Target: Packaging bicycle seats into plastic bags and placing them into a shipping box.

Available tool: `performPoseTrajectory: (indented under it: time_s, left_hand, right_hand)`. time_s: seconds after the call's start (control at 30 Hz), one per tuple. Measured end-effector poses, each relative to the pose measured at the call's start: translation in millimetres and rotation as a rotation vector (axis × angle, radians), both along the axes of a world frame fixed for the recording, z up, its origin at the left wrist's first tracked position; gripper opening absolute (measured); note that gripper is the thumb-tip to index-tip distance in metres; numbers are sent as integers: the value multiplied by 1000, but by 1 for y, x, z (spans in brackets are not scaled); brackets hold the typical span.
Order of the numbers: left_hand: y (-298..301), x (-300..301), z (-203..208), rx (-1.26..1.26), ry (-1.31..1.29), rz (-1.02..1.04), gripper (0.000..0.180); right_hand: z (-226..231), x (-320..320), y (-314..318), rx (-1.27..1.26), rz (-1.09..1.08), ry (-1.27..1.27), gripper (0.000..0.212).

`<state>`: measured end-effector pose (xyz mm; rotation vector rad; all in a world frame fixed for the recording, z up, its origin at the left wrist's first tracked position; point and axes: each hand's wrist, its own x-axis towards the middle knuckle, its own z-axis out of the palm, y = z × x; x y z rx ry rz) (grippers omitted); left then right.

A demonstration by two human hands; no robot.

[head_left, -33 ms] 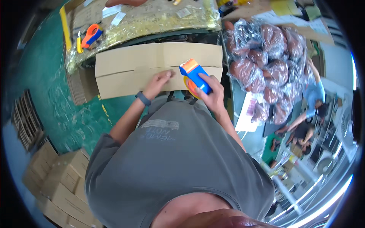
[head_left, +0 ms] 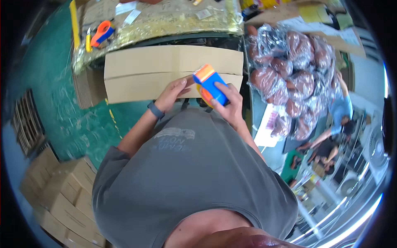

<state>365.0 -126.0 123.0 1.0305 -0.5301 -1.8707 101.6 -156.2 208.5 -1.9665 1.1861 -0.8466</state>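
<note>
A long brown cardboard box (head_left: 140,62) lies in front of me, its two top flaps meeting along a lengthwise seam. My right hand (head_left: 232,106) is closed around a blue and orange tape dispenser (head_left: 216,86), tilted over the box's near right part. An orange and yellow roll shows partly beneath the dispenser. Close to the dispenser's orange front end is my left hand (head_left: 173,93), over the near flap. Its fingers reach toward that end, thumb apart. Whether a fingertip touches the tape there, I cannot tell.
Beyond the box stands a tape-covered worktable (head_left: 165,22) with another orange and blue tape dispenser (head_left: 102,34) and a yellow cutter (head_left: 88,41). Brown items in clear plastic bags (head_left: 300,80) pile up at right. Cartons (head_left: 70,198) stand lower left. People (head_left: 341,107) work far right.
My left hand's fingers have stretched out toward the dispenser's front end. The dispenser has shifted slightly left in my right hand. The box stays in place.
</note>
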Motion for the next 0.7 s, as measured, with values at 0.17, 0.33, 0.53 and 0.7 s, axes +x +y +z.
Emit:
performPoseTrajectory:
  time_s: [0.17, 0.33, 0.53, 0.7]
  left_hand:
    - [44, -40, 26, -69, -69, 320, 49]
    - [55, -20, 63, -248, 254, 812, 45]
    - [79, 200, 16, -21, -215, 1037, 43]
    - [101, 402, -175, 167, -346, 1195, 42]
  right_hand:
    - [16, 24, -26, 49, 333, 6, 53]
    - [-14, 39, -37, -179, 586, -73, 54]
    - [-94, 133, -58, -102, 721, 247, 51]
    - [-145, 337, -58, -130, 849, 452, 43]
